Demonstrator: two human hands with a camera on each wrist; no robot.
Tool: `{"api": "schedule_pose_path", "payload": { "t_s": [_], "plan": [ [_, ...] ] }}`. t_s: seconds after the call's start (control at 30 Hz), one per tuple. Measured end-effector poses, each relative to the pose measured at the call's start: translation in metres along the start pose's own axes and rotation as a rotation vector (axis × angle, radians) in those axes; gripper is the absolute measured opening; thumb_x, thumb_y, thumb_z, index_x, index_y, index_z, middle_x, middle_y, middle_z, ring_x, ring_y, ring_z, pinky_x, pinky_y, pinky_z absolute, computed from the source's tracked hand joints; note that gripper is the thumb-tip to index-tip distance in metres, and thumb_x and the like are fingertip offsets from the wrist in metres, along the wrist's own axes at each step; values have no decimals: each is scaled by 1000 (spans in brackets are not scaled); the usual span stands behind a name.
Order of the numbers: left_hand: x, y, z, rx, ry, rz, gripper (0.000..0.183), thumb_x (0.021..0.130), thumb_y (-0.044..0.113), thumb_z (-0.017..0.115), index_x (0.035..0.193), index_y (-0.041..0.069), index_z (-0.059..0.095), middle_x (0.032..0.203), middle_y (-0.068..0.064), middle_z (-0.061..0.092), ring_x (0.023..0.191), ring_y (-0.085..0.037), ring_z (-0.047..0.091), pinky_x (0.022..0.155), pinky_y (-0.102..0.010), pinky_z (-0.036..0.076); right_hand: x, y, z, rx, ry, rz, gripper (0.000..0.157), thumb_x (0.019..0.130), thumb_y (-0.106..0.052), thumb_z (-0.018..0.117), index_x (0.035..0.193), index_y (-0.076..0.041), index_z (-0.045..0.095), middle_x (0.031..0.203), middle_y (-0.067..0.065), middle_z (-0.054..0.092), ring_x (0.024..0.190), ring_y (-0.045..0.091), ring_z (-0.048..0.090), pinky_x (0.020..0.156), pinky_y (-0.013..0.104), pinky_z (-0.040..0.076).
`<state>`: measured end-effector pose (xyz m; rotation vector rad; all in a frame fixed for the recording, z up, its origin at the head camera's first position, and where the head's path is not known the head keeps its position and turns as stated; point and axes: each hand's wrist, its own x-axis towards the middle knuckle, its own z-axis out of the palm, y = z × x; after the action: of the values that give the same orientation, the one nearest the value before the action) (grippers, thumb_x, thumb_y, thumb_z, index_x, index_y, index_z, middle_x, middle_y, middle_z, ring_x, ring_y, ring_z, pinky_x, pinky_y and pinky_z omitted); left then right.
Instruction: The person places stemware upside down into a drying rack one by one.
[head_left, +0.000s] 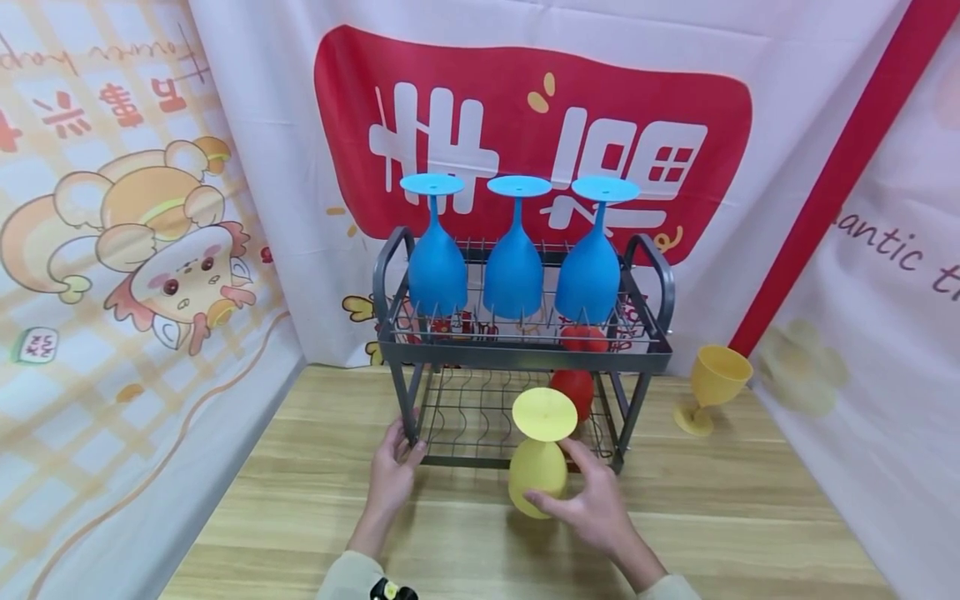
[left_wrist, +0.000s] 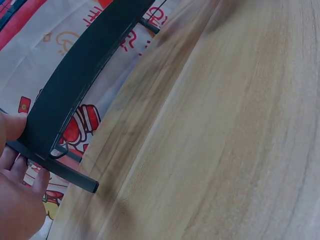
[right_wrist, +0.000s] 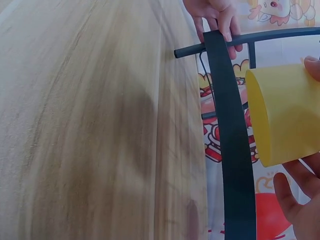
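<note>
My right hand holds a yellow goblet upside down by its bowl, thumb on one side and fingers on the other. The goblet is in front of the lower shelf of a dark two-tier rack, its round foot on top. In the right wrist view the goblet's open rim faces the tabletop, near the rack's front bar. At the rack's lower left front corner, my left hand grips the frame, thumb on the front bar and fingers beneath, as the left wrist view shows.
Three blue goblets stand inverted on the rack's upper tier. A red goblet sits on the lower tier at the right. Another yellow goblet stands upright on the wooden table, right of the rack. Printed cloth hangs behind.
</note>
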<state>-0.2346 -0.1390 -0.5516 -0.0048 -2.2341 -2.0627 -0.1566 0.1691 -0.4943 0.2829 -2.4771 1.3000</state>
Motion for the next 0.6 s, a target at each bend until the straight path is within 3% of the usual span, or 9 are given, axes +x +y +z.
{"api": "schedule_pose_path", "payload": {
  "t_s": [0.23,0.6],
  "plan": [
    [1,-2,3,2,6,12,61,103,3,61,160,21,45,165,-16,46,153,-43,44,123,-56,41,15,-9,5,12,33,52,85,70,-32,100,145,-19,62,129,0,71,105,16,68,85,29,61],
    [1,-4,4,-2,42,17,58,103,0,60,157,20,49,161,-15,50,151,-41,47,121,-51,45,54,-10,27,8,90,166,82,81,-43,92,150,-19,55,133,5,67,109,25,66,84,39,62]
  ]
}}
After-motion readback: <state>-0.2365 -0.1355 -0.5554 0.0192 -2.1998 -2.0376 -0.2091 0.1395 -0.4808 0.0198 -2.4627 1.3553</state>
